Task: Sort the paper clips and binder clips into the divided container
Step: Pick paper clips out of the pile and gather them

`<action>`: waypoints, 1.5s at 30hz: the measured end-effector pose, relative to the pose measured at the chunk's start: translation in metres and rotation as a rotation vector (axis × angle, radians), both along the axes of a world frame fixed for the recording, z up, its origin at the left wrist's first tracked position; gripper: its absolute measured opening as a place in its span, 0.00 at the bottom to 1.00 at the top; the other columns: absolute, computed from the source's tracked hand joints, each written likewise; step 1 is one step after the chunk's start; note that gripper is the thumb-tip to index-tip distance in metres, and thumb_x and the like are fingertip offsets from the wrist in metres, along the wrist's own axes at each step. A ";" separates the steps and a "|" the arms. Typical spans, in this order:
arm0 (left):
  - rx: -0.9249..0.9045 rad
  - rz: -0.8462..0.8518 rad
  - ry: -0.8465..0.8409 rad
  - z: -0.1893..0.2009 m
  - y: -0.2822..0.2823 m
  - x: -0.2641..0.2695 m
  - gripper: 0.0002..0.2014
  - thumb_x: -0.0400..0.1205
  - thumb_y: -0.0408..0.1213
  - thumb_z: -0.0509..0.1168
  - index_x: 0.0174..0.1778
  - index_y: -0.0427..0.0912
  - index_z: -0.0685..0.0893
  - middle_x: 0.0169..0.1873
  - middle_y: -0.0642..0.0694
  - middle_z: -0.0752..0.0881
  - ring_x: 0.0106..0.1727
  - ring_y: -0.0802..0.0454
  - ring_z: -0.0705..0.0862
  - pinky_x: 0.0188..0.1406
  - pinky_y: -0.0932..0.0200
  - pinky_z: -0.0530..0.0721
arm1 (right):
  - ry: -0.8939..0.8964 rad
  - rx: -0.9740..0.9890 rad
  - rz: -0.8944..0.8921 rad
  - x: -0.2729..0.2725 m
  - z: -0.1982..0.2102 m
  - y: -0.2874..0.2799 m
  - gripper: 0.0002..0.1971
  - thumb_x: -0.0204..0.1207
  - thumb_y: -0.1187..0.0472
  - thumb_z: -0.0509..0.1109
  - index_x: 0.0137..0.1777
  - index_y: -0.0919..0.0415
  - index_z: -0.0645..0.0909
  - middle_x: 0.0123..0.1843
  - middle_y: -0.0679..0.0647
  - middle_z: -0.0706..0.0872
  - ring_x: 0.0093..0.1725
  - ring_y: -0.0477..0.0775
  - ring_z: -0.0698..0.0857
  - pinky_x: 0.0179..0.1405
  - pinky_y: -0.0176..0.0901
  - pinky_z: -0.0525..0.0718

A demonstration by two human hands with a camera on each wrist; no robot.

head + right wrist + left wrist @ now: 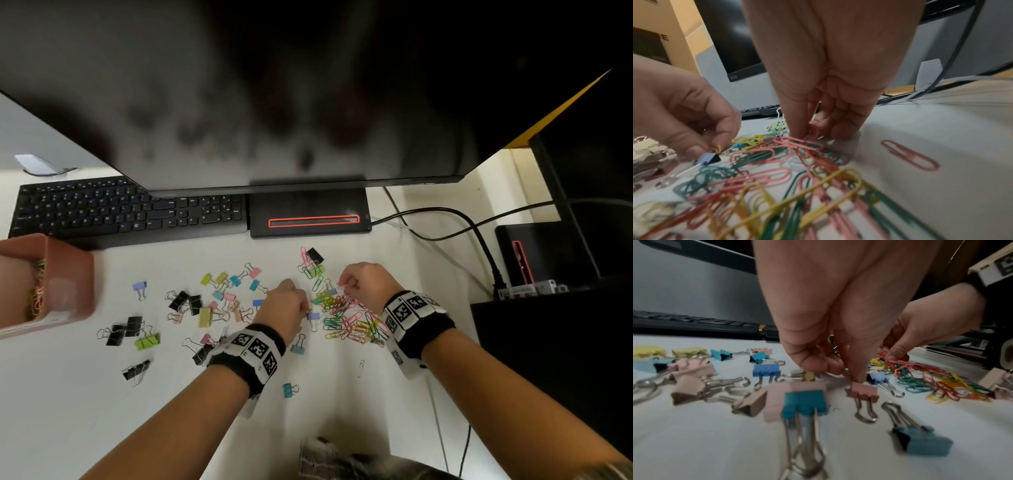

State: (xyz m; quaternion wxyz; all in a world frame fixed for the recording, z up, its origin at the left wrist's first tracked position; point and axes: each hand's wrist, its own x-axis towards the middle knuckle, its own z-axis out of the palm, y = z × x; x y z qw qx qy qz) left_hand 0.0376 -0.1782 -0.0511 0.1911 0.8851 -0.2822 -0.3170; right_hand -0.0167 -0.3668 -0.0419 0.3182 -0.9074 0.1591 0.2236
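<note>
A heap of coloured paper clips (346,320) (777,178) lies on the white desk (85,411). Binder clips (191,303) (764,369) in several colours are scattered to its left. My left hand (306,310) (713,146) hovers at the heap's left edge and pinches a small yellow paper clip (715,148), just above a blue binder clip (709,158). At the heap's far edge, my right hand (346,286) (807,134) pinches a pink paper clip (813,132). The pink divided container (68,274) stands at the far left with paper clips (37,291) in one compartment.
A black keyboard (130,212) and a monitor base (308,212) lie behind the clips under a dark monitor (274,120). Cables (462,219) run to the right. A black box (548,342) edges the desk on the right. One lone paper clip (360,367) lies nearer me.
</note>
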 end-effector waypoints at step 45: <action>-0.335 0.458 -0.102 0.098 0.142 0.042 0.07 0.74 0.33 0.72 0.33 0.45 0.82 0.29 0.51 0.86 0.32 0.62 0.82 0.33 0.77 0.75 | -0.364 0.159 0.058 0.045 0.083 0.117 0.05 0.72 0.58 0.74 0.45 0.57 0.86 0.40 0.53 0.86 0.37 0.50 0.80 0.45 0.42 0.80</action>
